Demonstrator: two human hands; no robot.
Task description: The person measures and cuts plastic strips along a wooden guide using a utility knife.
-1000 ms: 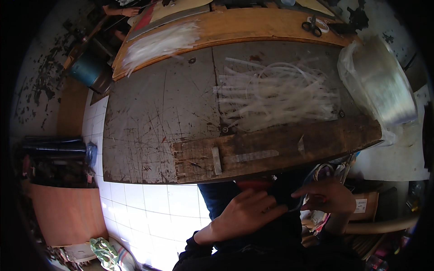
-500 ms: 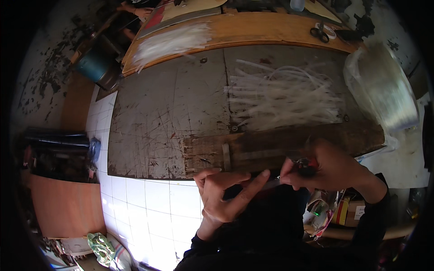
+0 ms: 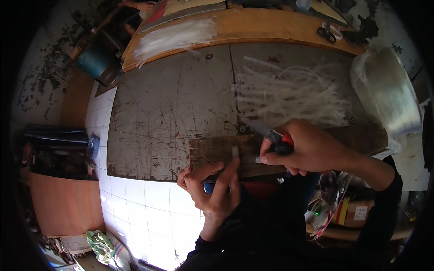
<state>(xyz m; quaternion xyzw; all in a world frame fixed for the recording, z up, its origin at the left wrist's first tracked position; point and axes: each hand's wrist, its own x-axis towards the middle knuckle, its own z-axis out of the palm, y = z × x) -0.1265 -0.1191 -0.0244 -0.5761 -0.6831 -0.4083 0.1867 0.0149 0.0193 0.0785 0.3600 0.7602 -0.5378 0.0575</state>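
My right hand (image 3: 307, 147) grips a utility knife (image 3: 273, 137) with a red and black handle, its blade lying over the near edge of the scratched grey worktable (image 3: 172, 108). My left hand (image 3: 214, 187) sits just below the table's front edge, fingers curled around a small dark blue object (image 3: 209, 187), index finger stretched toward a short white strip (image 3: 234, 151) on the worn wooden edge. A loose heap of clear plastic strips (image 3: 289, 92) lies on the table just beyond my right hand.
A second pile of clear strips (image 3: 174, 38) lies on a wooden board (image 3: 266, 25) at the back. Scissors (image 3: 326, 32) rest at the far right. A clear plastic bag (image 3: 391, 92) sits at the table's right end. A blue bucket (image 3: 92, 61) stands left, above white floor tiles (image 3: 140, 212).
Both hands have risen from below the table to its front edge. My right hand has brought the knife onto the worn wooden strip, and my left hand has moved up beside it.
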